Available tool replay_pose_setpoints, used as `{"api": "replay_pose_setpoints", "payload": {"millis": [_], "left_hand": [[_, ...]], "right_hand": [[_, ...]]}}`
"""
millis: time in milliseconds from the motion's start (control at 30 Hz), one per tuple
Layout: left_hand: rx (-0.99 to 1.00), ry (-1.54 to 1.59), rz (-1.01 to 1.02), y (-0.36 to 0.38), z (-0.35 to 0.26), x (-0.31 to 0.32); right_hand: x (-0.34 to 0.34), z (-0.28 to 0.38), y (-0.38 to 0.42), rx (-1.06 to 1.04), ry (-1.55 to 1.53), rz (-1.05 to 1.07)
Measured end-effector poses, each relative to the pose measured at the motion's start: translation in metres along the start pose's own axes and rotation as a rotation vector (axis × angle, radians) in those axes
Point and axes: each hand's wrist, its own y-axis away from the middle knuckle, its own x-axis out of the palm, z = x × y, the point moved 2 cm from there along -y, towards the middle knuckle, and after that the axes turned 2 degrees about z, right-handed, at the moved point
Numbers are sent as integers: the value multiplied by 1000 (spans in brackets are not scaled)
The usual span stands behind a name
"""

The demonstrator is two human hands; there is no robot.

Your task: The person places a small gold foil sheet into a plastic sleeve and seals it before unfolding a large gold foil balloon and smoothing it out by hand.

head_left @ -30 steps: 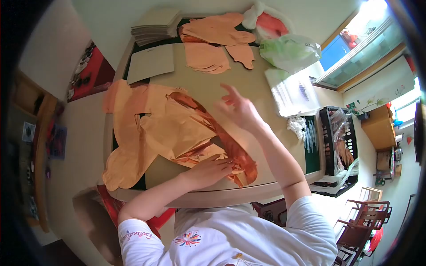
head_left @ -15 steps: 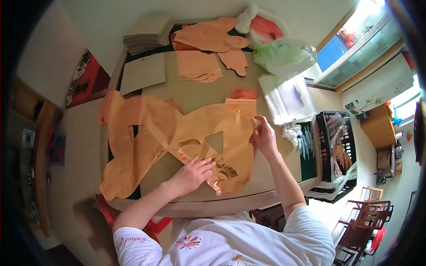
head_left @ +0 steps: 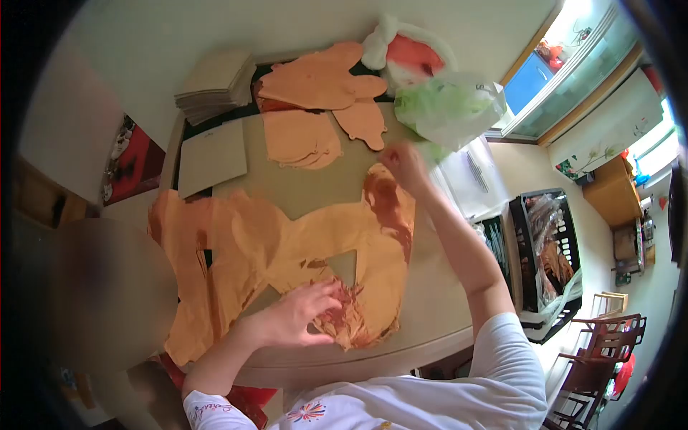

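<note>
A large flat rose-gold foil balloon (head_left: 322, 229) with cut-out gaps lies spread across the near part of the table. Its lower right portion is crumpled, and my left hand (head_left: 301, 312) rests there with fingers curved and thumb apart. At the balloon's upper right end, my right hand (head_left: 405, 165) is closed with its fingertips at the foil edge, which looks lifted and reddish. The grip itself is partly hidden by the hand. More flat foil balloons (head_left: 308, 82) are stacked at the back of the table.
Card sheets (head_left: 211, 93) are piled at the back left, with a single card (head_left: 213, 158) in front. A clear green-tinted bag (head_left: 448, 107) and plastic sleeves (head_left: 473, 179) sit at the right. A black crate (head_left: 523, 251) stands beyond. A large blurred shape (head_left: 115, 294) covers the left side.
My right hand has moved up and away from me, drawing the balloon's upper right end with it. The foil under my left hand is more crumpled, and the left fingers have spread. The view has shifted.
</note>
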Motion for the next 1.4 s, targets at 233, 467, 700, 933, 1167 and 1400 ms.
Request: {"api": "replay_pose_setpoints", "payload": {"millis": [233, 467, 700, 933, 1167, 1400], "left_hand": [[-349, -156, -295, -89, 93, -77], [-415, -494, -450, -143, 186, -108], [-446, -569, -419, -147, 197, -105], [-446, -596, -436, -149, 206, -103], [-450, -515, -393, -162, 175, -115], [-235, -488, -513, -226, 175, -90]], "right_hand": [[49, -30, -133, -195, 209, -75], [96, 24, -181, -131, 561, 59], [103, 23, -284, -489, 531, -455], [45, 0, -272, -154, 261, 136], [40, -81, -216, -42, 136, 378], [48, -92, -225, -32, -7, 292]]}}
